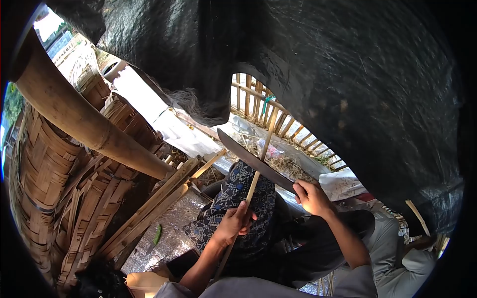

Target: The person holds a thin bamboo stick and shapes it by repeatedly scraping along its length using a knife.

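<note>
My left hand [232,224] is closed around a long, thin bamboo strip [252,187], which slants up and away from me past my knee. In my right hand [313,197] is the handle of a machete [248,158]; its dark, curved blade points up and to the left. The blade crosses the strip above my left hand and appears to touch it. Under both lies a dark blue patterned cloth [239,180] over my leg. My right fingers hide most of the machete's handle.
A thick bamboo pole [79,116] slants across the left, before woven bamboo baskets [49,164]. Split bamboo pieces [149,213] lean beside a green, pod-like item [157,234]. Black plastic sheeting [357,74] hangs overhead; a bamboo fence [293,131] stands beyond. Another person's grey-clothed leg [385,238] is at right.
</note>
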`<state>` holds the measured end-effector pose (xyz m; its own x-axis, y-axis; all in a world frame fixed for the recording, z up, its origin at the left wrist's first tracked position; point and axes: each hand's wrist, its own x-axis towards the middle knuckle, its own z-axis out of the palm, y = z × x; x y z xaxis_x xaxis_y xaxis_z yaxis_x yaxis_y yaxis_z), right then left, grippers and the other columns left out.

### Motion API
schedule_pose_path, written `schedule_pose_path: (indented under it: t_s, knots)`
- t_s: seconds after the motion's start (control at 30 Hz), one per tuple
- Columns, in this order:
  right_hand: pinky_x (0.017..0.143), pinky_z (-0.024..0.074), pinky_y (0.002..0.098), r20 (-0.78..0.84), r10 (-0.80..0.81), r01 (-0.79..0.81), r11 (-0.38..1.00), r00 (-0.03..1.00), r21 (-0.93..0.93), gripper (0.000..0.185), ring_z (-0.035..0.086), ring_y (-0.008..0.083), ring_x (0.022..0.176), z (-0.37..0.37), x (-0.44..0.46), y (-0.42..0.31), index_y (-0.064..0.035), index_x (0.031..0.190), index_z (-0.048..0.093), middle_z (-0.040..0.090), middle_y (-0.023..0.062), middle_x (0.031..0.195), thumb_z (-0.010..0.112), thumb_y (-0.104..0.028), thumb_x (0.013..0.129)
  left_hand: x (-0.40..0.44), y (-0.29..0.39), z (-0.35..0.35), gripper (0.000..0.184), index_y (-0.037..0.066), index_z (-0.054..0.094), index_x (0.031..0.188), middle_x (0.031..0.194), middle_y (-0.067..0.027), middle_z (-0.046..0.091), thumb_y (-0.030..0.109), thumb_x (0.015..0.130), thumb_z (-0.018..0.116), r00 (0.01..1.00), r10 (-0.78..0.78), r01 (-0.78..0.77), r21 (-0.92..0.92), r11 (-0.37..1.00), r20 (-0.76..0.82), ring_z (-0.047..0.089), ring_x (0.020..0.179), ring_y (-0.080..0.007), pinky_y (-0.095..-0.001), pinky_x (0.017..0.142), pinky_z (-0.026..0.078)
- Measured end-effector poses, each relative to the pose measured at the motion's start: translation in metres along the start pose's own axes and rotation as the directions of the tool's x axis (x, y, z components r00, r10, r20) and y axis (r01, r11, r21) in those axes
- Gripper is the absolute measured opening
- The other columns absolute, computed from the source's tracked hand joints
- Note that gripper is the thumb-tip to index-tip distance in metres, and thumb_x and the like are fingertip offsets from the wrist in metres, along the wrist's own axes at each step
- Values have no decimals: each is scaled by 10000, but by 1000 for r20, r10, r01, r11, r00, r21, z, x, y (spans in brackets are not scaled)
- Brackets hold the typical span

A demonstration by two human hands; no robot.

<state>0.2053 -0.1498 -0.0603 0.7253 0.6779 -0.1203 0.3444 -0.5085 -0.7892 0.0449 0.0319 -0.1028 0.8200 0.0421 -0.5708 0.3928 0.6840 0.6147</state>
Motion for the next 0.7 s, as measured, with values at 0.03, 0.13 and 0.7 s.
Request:
schedule_pose_path:
  t_s: [0.03,0.13,0.7]
  knots:
    - [473,389,352,-30,-106,105,993,994,-46,234,524,293,478,5,5,8,-14,708,485,499,120,519,490,-169,884,1,0,1,508,-40,496,743,474,26,269,400,947,346,1000,3,-3,0,1000,-20,258,391,-74,-217,361,227]
    - [480,397,378,-41,-185,182,981,982,-64,205,511,359,527,13,16,18,-21,722,501,496,161,550,528,-166,865,0,2,3,493,-29,494,742,476,33,266,398,945,354,999,-13,14,8,1000,-36,252,390,-69,-218,361,224]
    - [411,432,343,-98,-448,370,826,889,-425,497,527,241,422,52,-8,35,-136,1300,402,563,111,584,521,-346,865,0,7,11,480,12,472,686,469,38,257,408,937,369,983,-81,92,59,994,-162,255,377,-69,-212,357,199]
